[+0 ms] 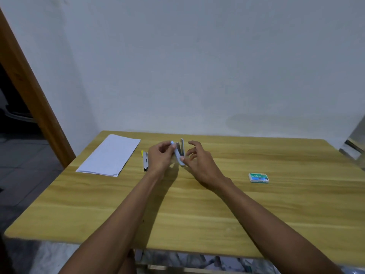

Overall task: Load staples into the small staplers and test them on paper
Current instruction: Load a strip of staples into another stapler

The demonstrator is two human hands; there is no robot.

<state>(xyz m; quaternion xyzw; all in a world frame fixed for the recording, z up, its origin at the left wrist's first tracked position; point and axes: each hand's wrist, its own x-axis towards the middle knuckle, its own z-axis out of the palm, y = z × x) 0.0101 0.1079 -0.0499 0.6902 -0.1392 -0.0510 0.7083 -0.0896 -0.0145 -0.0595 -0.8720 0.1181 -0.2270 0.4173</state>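
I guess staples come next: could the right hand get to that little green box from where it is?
Probably yes. The staple box lies alone on the table with bare wood between it and the right hand, though that hand is pinching the opened stapler.

1. Light-blue small stapler (pixel 179 153): hinged open, held above the wooden table.
2. Second stapler (pixel 145 161): black-and-white with a yellow tip, lying flat just right of the paper.
3. White paper (pixel 109 155): lying flat, far-left.
4. Green staple box (pixel 258 177): closed, at right.

Wooden table (pixel 197 204) against plain pale wall (pixel 197 56); brown door frame (pixel 29 91) left; grey floor (pixel 23 171).
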